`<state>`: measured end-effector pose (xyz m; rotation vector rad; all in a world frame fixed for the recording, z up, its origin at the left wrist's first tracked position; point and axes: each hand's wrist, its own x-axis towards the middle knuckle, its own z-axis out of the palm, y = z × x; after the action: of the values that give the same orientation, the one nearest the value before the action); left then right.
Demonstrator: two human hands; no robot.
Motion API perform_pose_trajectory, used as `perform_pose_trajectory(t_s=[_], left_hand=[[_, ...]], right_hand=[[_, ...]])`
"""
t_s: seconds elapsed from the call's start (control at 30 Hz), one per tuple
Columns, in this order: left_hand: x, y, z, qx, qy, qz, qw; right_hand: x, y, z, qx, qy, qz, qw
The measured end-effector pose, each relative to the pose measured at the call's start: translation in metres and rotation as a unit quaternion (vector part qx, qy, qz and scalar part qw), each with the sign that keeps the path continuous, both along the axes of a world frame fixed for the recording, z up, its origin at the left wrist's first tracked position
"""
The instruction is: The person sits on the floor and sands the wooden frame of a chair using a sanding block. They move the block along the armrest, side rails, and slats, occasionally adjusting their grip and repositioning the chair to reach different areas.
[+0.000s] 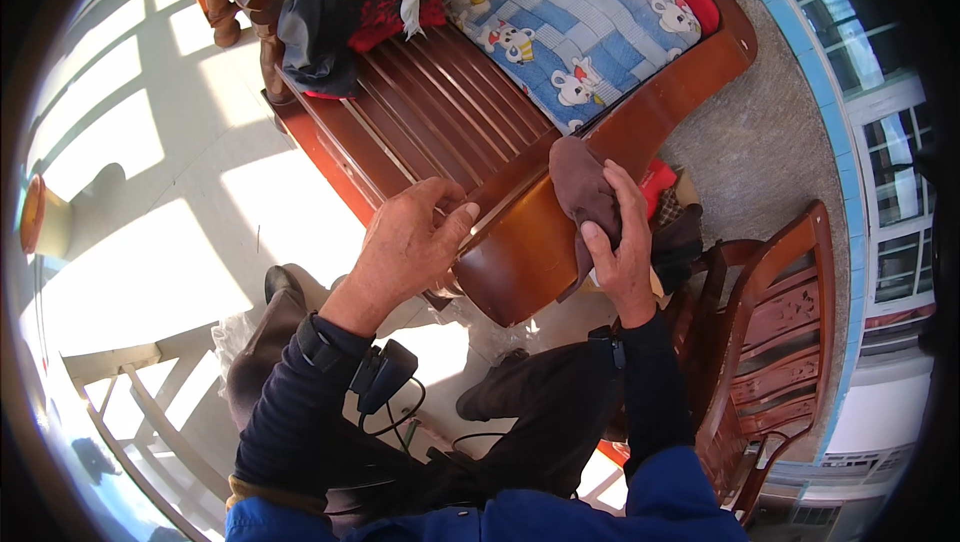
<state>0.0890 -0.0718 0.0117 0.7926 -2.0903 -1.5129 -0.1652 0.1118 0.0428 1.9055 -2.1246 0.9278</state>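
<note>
A brown, soft cloth piece (583, 185), long and rounded at its far end, lies along the top of a wooden bench's armrest (530, 252). My right hand (620, 252) grips its right side, thumb on top and fingers along the edge; a darker flap hangs toward the armrest's front. To the left, my left hand (415, 242) hovers by the armrest's inner side. Its fingers are loosely curled with the thumb apart, and I see nothing held in it. Black bands circle both wrists, with a dark box and cable at the left one.
The slatted wooden bench (440, 92) carries a blue patterned cushion (580, 32) and a pile of dark, red and white clothing (350, 12). A wooden chair (775, 342) stands at right, near a box with cloths (680, 212). A pale railing (150, 402) is at lower left.
</note>
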Motion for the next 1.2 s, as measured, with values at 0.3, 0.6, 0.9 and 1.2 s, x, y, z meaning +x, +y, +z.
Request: perform_pose_trajectory(t_s=[0.3,0.6,0.9,1.2], left_hand=[[-0.022,0.008,-0.005,-0.005,-0.017,-0.018,1.000],[-0.050,0.026,-0.020,0.000,-0.003,-0.037,0.999],[-0.064,0.024,-0.019,0.109,-0.026,-0.060,0.992],[-0.058,0.020,-0.020,0.081,-0.027,-0.120,0.989]], right_hand=[[-0.008,0.064,-0.058,-0.149,-0.312,-0.121,0.931],[0.012,0.076,-0.139,0.035,-0.661,-0.198,0.723],[0.094,0.076,-0.192,0.415,-0.465,0.036,0.781],[0.208,0.135,-0.270,0.662,-0.456,0.264,0.533]])
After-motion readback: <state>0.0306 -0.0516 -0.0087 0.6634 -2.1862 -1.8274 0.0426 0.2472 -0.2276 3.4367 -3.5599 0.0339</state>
